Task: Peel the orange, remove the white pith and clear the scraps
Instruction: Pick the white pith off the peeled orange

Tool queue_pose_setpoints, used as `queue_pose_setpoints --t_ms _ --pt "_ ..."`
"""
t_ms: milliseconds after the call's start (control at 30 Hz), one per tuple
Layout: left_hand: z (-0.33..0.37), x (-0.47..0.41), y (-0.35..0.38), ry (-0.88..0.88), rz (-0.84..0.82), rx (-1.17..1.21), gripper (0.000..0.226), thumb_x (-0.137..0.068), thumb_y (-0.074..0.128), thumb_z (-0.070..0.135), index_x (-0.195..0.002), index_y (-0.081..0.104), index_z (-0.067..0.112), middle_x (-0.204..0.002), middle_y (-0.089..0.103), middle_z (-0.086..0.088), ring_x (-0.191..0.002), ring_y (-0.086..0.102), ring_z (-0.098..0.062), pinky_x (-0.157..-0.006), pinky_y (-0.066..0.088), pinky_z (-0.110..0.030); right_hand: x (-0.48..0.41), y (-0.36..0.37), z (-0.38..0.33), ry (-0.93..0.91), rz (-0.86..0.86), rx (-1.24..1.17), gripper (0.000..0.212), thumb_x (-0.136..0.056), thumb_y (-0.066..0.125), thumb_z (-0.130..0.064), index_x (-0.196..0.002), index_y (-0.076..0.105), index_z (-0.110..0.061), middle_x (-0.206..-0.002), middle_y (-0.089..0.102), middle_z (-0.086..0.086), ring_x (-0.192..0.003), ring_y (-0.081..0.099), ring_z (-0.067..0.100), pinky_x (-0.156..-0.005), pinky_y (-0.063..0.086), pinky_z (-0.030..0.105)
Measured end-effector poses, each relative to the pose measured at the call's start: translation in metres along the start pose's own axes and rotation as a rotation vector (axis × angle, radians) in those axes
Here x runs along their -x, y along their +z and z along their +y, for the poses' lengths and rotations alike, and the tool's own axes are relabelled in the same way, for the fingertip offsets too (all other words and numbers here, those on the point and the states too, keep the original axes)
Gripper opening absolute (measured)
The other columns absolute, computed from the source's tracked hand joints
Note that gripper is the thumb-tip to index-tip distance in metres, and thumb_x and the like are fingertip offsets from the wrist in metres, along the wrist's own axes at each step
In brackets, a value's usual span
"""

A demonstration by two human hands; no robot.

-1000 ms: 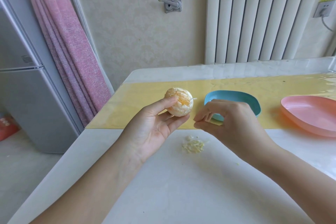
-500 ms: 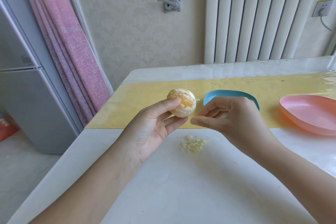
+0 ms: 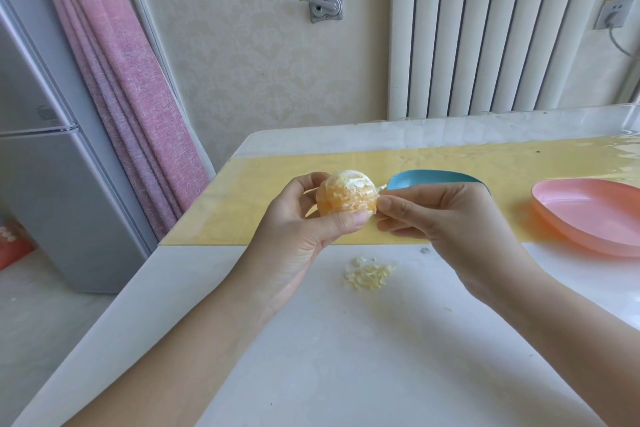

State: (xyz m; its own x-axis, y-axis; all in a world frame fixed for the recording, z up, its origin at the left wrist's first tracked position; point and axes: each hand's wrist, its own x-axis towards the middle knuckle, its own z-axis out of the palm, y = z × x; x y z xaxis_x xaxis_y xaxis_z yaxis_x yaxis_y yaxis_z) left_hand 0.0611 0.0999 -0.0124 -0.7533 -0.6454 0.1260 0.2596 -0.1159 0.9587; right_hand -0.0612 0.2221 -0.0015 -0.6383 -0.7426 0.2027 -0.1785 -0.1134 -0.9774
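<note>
Orange between left hand, right hand

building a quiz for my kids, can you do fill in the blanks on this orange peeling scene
The left hand grips the orange while the right hand pinches at white ____ on it.
Partly hidden behind the right hand lies a dish coloured ____.
The scraps lie in a small pile on the ____ part of the table, not on the yellow mat.
Missing words: pith; blue; white.
</note>
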Motion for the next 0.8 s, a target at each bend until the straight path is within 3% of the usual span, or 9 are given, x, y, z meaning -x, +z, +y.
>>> queue_pose_setpoints --t_ms 100,200,367,500,633,800 --pt "-0.0018 0.0008 -0.0005 0.079 0.003 -0.181 0.064 -0.044 0.086 0.021 -0.1 0.056 0.022 -0.102 0.063 0.001 -0.09 0.064 -0.013 -0.078 0.052 -0.027 0.0013 -0.0014 0.0006 -0.083 0.039 0.18 0.005 -0.079 0.074 -0.015 -0.075 0.077 -0.017 -0.064 0.072 -0.005 -0.062 0.067 0.004 -0.065 0.053 0.013" --pt "-0.0041 0.0023 0.0017 0.12 0.003 -0.272 0.064 -0.046 0.088 0.016 -0.099 0.052 0.021 -0.102 0.059 0.001 -0.084 0.061 -0.006 -0.07 0.05 -0.02 0.0043 -0.0004 0.0009 -0.143 0.084 0.334 0.008 -0.078 0.073 -0.017 -0.07 0.075 -0.017 -0.059 0.069 -0.01 -0.053 0.06 -0.003 -0.048 0.041 0.006" --pt "-0.0046 0.0055 0.0056 0.125 -0.023 -0.279 0.064 -0.046 0.087 0.016 -0.099 0.051 0.02 -0.101 0.058 0.002 -0.082 0.061 -0.004 -0.069 0.049 -0.018 0.0065 0.0017 0.0 -0.245 0.161 0.489 0.011 -0.071 0.068 -0.022 -0.06 0.065 -0.021 -0.056 0.065 -0.011 -0.053 0.059 0.003 -0.051 0.046 0.018" --pt "-0.0053 0.004 0.0057 0.087 -0.023 -0.163 0.067 -0.042 0.085 0.022 -0.101 0.053 0.019 -0.1 0.062 0.0 -0.087 0.062 -0.011 -0.073 0.052 -0.023 0.0066 0.0022 -0.0028 -0.233 0.157 0.443 0.012 -0.071 0.067 -0.021 -0.06 0.064 -0.021 -0.056 0.064 -0.011 -0.052 0.056 0.002 -0.048 0.043 0.014" --pt "-0.0036 0.0033 0.0049 0.027 -0.033 -0.067 0.068 -0.044 0.085 0.015 -0.104 0.055 0.014 -0.103 0.066 -0.004 -0.101 0.065 -0.024 -0.093 0.054 -0.035 0.0049 0.0007 -0.0032 -0.158 0.125 0.321 0.014 -0.074 0.068 -0.017 -0.06 0.065 -0.018 -0.057 0.065 -0.009 -0.05 0.053 0.0 -0.047 0.037 0.01" --pt "-0.0014 0.0024 0.0056 -0.043 -0.045 0.1 0.063 -0.058 0.073 -0.007 -0.118 0.053 0.002 -0.116 0.061 -0.016 -0.101 0.064 -0.027 -0.089 0.056 -0.032 0.0013 -0.0013 -0.0039 -0.064 0.066 0.191 0.016 -0.076 0.067 -0.01 -0.061 0.067 -0.016 -0.059 0.066 -0.002 -0.056 0.057 0.007 -0.059 0.043 0.017"
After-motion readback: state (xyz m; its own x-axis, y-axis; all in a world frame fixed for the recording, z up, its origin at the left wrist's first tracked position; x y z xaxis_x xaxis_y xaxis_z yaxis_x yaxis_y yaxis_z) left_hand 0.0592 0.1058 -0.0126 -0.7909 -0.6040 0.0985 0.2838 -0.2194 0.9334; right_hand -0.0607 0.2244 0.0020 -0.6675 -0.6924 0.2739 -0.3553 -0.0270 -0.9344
